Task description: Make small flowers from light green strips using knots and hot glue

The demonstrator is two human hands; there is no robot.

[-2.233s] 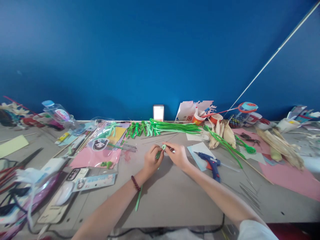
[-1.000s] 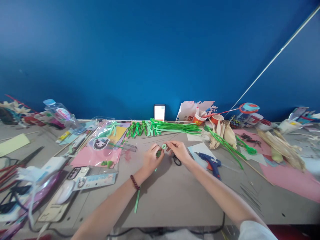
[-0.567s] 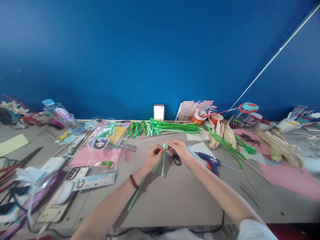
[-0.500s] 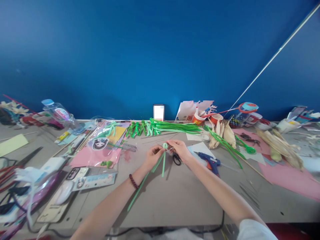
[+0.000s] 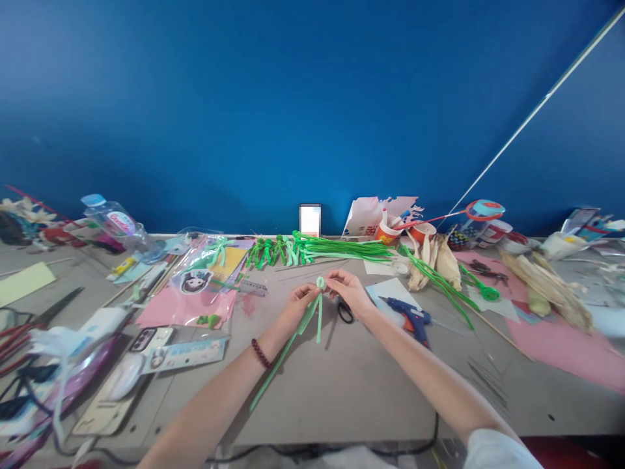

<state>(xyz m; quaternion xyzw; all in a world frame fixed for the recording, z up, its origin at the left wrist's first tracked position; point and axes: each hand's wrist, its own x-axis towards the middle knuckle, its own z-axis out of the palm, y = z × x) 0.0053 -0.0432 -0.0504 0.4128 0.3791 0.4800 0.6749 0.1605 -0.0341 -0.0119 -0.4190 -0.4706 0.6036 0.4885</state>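
Pipe cleaners (image 5: 319, 319), pale green, looped, above worktop (image 5: 371, 397), well inside front edge. Your left hand (image 5: 301, 302) pinches them; your right hand (image 5: 350, 294) holds scissors (image 5: 346, 313), fingertips (image 5: 328, 279) at loop (image 5: 320, 283). Pinch snugly beneath it, scissors clear.

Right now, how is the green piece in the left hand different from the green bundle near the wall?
Colour: the piece is pale green; the bundle is mostly a stronger green.
Pose: the piece is held in the left hand, its strips pointing downward; the bundle lies sideways on the table.
Amount: the piece shows a few strips; the bundle has many.
Both are green, with long, thin parts.
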